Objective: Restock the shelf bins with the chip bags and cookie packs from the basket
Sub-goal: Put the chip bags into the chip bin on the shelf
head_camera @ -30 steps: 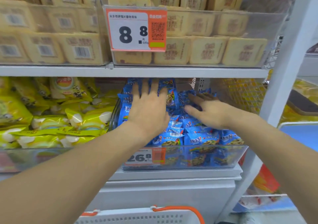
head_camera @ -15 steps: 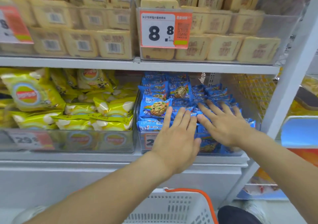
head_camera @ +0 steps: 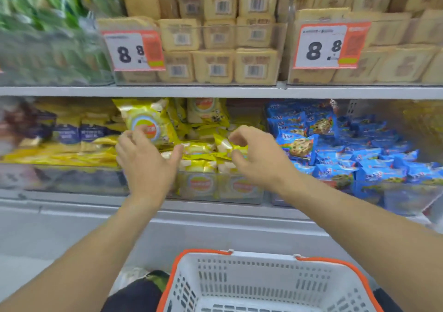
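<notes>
the left hand [head_camera: 146,165] lies flat, fingers straight, on the yellow chip bags [head_camera: 203,148] in the middle bin [head_camera: 215,189]. the right hand [head_camera: 259,158] has a loose curled grip, fingertips at a bag; whether it pinches is unclear. the left shelf is blurred. blue cookie packs [head_camera: 335,148] fill the bin beside them. the white basket [head_camera: 263,283] below is cut off.

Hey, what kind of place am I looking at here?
Most likely a supermarket or convenience store snack aisle: price tags clipped on clear shelf bins, stacked yellow chip bags and blue cookie packs, and a shopping basket below.
</notes>
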